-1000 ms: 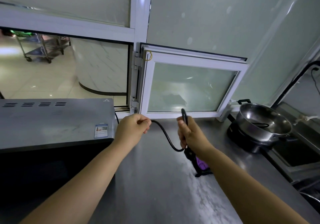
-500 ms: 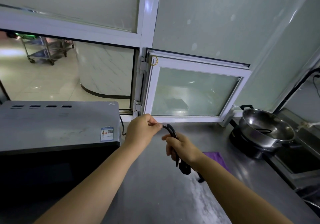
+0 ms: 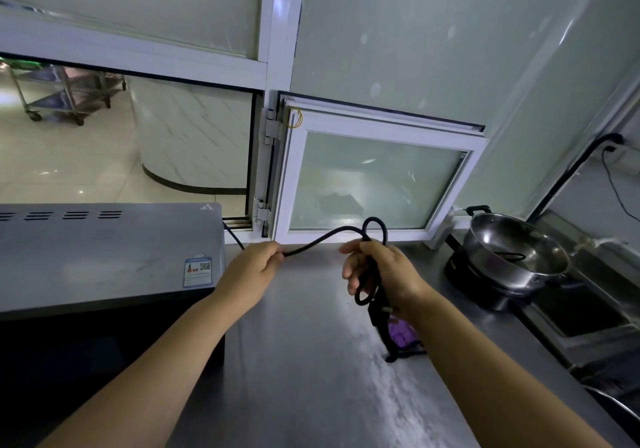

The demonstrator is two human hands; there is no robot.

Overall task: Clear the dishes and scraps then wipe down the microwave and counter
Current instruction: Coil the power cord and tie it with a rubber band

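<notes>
Left hand [image 3: 250, 272] pinches the thin black power cord [image 3: 322, 240] beside the grey metal microwave [image 3: 104, 257] at nine o'clock; right hand [image 3: 384, 274] grips its coiled loops above the steel counter [image 3: 311, 378]; purple cloth [image 3: 401, 333] lies underneath.

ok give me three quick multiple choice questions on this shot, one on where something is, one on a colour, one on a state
1. Where does the steel pot stand?
A. on the black hob right of the hands
B. on top of the microwave
C. on the trolley beyond the hatch

2. What colour is the cloth on the counter?
A. yellow
B. purple
C. white

3. How is the black power cord held?
A. lying loose, untouched
B. in the left hand only
C. left hand pinches it, right hand holds its loops

Answers: 1 A, the pot sits on the hob by the sink. 2 B, purple shows under the right wrist. 3 C, both hands grip the cord.
</notes>
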